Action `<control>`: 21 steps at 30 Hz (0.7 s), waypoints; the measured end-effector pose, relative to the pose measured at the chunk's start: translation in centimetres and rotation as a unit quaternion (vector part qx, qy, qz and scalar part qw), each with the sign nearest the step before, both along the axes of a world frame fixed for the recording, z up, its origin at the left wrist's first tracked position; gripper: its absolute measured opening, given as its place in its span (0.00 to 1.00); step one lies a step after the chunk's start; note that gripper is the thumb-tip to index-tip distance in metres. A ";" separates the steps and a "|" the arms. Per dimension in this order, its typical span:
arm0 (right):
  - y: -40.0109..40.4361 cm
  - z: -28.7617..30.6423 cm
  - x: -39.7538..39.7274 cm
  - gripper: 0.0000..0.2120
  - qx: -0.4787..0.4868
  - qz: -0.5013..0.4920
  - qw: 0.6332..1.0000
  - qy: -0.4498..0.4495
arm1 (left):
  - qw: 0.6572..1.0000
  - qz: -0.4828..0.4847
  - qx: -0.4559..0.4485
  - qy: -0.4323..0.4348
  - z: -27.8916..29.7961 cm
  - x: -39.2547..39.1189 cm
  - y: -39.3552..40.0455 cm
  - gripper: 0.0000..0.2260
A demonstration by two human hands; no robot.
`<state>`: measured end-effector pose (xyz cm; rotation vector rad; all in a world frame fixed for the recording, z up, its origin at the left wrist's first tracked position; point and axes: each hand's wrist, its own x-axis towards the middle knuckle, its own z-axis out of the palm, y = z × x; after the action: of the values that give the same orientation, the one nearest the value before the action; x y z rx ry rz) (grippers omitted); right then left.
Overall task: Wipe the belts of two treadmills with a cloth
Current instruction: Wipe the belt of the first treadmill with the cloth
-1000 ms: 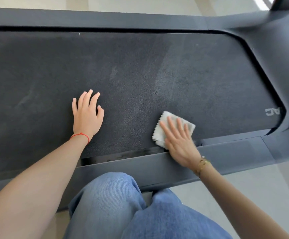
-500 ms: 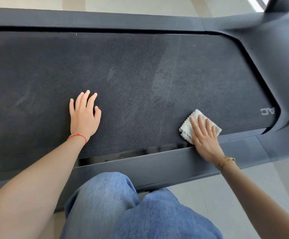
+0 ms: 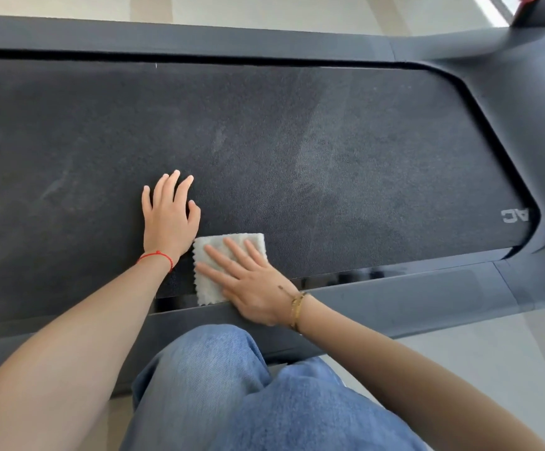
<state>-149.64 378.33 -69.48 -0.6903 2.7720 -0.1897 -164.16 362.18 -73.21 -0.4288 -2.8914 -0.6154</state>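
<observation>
While flat, right hand [image 3: 251, 288] covers cloth [image 3: 212, 288].

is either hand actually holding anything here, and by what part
Nothing is gripped. The right hand presses flat, fingers straight, on the white cloth, covering its right side. The left hand rests bare on the belt.

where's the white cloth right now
In the head view, the white cloth lies on the belt's near edge, under the right hand, beside the left hand.
</observation>
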 end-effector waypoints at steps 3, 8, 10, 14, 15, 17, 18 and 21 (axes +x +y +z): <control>-1.4 0.1 -0.7 0.27 -0.003 0.009 1.000 -0.001 | 1.000 -0.004 -0.001 0.005 0.0 -0.2 -0.1 0.21; 1.4 0.1 0.6 0.28 -0.016 -0.021 1.000 0.006 | 1.000 -0.005 0.007 0.001 0.3 -0.1 -0.2 0.20; 4.4 0.1 1.8 0.29 -0.011 -0.069 0.998 0.002 | 1.000 -0.002 0.007 -0.004 0.3 0.0 -0.2 0.20; 10.8 0.4 2.9 0.28 0.009 -0.191 0.981 -0.017 | 1.000 -0.002 -0.001 -0.008 0.3 0.1 -0.1 0.20; 11.7 0.4 2.7 0.28 0.008 -0.210 0.977 -0.017 | 1.000 -0.001 -0.003 -0.008 0.3 0.1 0.0 0.20; 12.9 0.1 1.4 0.28 0.006 -0.232 0.973 -0.012 | 1.000 0.005 -0.009 -0.011 0.4 0.1 0.1 0.20; 13.5 0.0 0.4 0.28 0.003 -0.243 0.970 -0.012 | 1.000 0.011 -0.017 -0.016 0.5 0.0 0.3 0.20; 15.1 0.1 -4.3 0.26 -0.018 -0.304 0.952 -0.020 | 0.997 0.054 -0.037 -0.042 1.0 -0.5 2.1 0.19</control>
<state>-153.90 393.47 -69.38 0.1838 2.8562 -0.3678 -164.64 364.29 -72.16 -0.2591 -3.0013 -0.5245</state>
